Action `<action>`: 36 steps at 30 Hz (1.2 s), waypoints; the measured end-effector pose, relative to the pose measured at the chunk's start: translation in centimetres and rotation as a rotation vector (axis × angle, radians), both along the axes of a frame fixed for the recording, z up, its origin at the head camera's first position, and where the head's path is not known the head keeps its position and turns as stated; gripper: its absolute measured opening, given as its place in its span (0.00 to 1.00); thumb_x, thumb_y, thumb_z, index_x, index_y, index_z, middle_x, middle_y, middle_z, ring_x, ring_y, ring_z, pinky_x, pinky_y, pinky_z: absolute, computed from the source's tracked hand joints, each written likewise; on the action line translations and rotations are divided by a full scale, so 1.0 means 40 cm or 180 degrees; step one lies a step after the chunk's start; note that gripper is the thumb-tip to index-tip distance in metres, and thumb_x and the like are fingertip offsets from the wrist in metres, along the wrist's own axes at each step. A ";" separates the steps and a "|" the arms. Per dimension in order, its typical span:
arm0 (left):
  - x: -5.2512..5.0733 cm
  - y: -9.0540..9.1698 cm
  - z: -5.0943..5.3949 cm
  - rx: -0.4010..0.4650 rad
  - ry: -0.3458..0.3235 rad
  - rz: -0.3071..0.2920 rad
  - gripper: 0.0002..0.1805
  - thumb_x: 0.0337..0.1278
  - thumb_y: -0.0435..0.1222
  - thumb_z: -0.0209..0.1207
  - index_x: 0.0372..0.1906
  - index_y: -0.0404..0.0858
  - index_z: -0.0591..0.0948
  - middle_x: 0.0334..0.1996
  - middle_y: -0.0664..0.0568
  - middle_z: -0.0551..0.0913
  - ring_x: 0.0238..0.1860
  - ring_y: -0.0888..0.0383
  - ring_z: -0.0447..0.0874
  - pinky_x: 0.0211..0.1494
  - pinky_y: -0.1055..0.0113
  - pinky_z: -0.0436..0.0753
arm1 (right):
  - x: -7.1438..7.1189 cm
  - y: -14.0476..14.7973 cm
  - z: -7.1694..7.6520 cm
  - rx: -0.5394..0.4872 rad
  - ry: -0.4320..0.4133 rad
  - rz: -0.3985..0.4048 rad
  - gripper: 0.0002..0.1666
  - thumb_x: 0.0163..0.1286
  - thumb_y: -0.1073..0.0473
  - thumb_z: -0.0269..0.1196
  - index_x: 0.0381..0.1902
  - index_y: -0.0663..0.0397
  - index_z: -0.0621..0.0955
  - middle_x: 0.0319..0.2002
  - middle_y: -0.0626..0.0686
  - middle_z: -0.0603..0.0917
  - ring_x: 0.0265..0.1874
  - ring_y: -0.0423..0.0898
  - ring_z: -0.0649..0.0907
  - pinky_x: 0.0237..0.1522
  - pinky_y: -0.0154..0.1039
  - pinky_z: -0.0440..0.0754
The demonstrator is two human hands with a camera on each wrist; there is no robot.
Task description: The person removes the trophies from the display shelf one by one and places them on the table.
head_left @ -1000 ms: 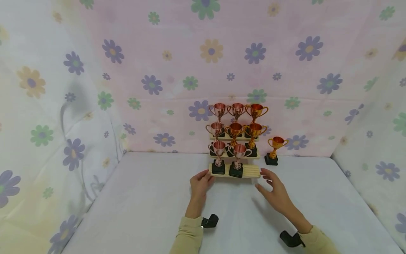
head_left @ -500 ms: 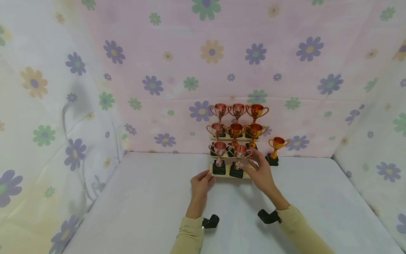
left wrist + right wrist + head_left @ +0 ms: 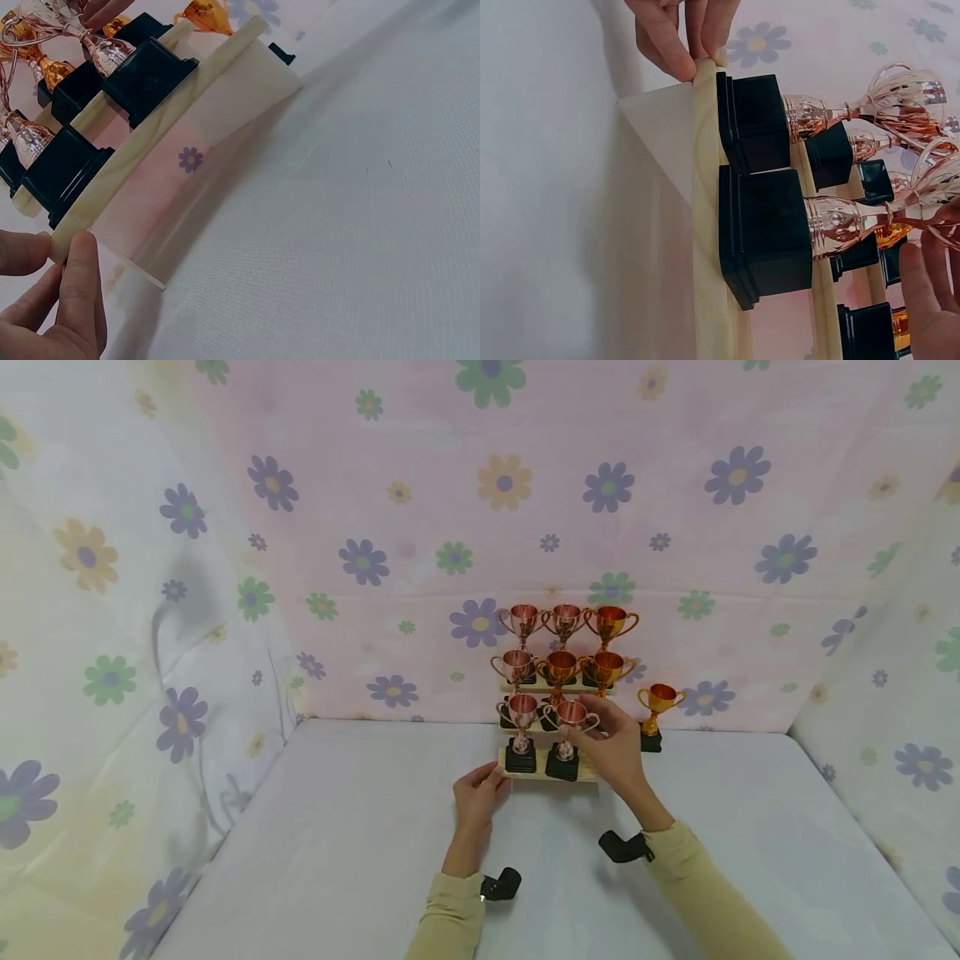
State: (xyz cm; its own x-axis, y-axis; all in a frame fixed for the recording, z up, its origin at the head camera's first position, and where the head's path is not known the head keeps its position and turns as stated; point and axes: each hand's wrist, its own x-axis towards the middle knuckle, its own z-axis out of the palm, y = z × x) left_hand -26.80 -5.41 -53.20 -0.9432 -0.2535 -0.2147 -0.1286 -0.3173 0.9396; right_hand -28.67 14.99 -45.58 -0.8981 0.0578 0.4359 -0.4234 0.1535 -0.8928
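Observation:
A three-tier display rack with pale wooden boards (image 3: 161,124) carries several small trophy cups on black bases. My left hand (image 3: 476,797) pinches the left end of the front board between thumb and fingers. On that board stand two rose-gold trophies, the left one (image 3: 522,712) and the right one (image 3: 572,717). My right hand (image 3: 618,752) holds the right one by its cup, thumb in front and fingers behind. Its black base (image 3: 769,232) rests on the board, turned slightly against its neighbour. In the right wrist view only part of the right hand (image 3: 930,289) shows.
Rose-gold and gold trophies (image 3: 611,622) fill the two higher tiers close behind the right hand. A single gold trophy (image 3: 662,700) stands on the white table (image 3: 360,827) to the rack's right. Flowered cloth (image 3: 420,510) hangs behind and at both sides.
My right hand has moved left from beside the rack's right end to the right front trophy, then up from its stem to its cup. My left hand stays on the board.

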 end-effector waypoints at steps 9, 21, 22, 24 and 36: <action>-0.009 0.005 -0.011 -0.0067 -0.0015 0.0008 0.14 0.69 0.26 0.58 0.54 0.22 0.81 0.49 0.34 0.83 0.40 0.57 0.86 0.51 0.63 0.89 | -0.009 0.002 -0.005 -0.0088 0.0012 -0.0011 0.26 0.59 0.68 0.76 0.56 0.65 0.83 0.50 0.61 0.84 0.36 0.42 0.78 0.36 0.26 0.85; 0.005 0.009 -0.010 -0.0027 0.0021 0.0034 0.15 0.69 0.26 0.58 0.55 0.21 0.80 0.47 0.35 0.83 0.39 0.58 0.85 0.49 0.65 0.89 | -0.010 0.036 -0.004 0.0062 -0.0361 0.0247 0.31 0.60 0.63 0.76 0.61 0.64 0.81 0.46 0.40 0.85 0.35 0.41 0.78 0.39 0.27 0.85; 0.005 0.009 -0.009 -0.0032 0.0031 0.0036 0.15 0.69 0.26 0.58 0.55 0.21 0.80 0.47 0.35 0.83 0.39 0.58 0.85 0.49 0.65 0.89 | -0.009 0.038 -0.003 0.0076 -0.0376 0.0227 0.31 0.59 0.63 0.77 0.61 0.63 0.82 0.44 0.40 0.85 0.34 0.40 0.78 0.39 0.27 0.86; 0.005 0.008 -0.007 -0.0040 0.0037 0.0041 0.15 0.69 0.26 0.59 0.55 0.20 0.80 0.47 0.35 0.83 0.38 0.58 0.85 0.49 0.65 0.89 | -0.007 0.043 -0.001 0.0086 -0.0384 0.0205 0.30 0.59 0.63 0.77 0.59 0.63 0.82 0.41 0.39 0.86 0.33 0.40 0.78 0.39 0.27 0.86; -0.004 0.002 -0.004 -0.0041 0.0035 0.0044 0.14 0.68 0.26 0.59 0.54 0.21 0.80 0.45 0.36 0.83 0.38 0.58 0.85 0.48 0.65 0.89 | 0.013 0.068 0.034 0.0057 -0.0277 0.0412 0.29 0.57 0.68 0.77 0.56 0.71 0.82 0.37 0.38 0.87 0.32 0.37 0.81 0.41 0.30 0.88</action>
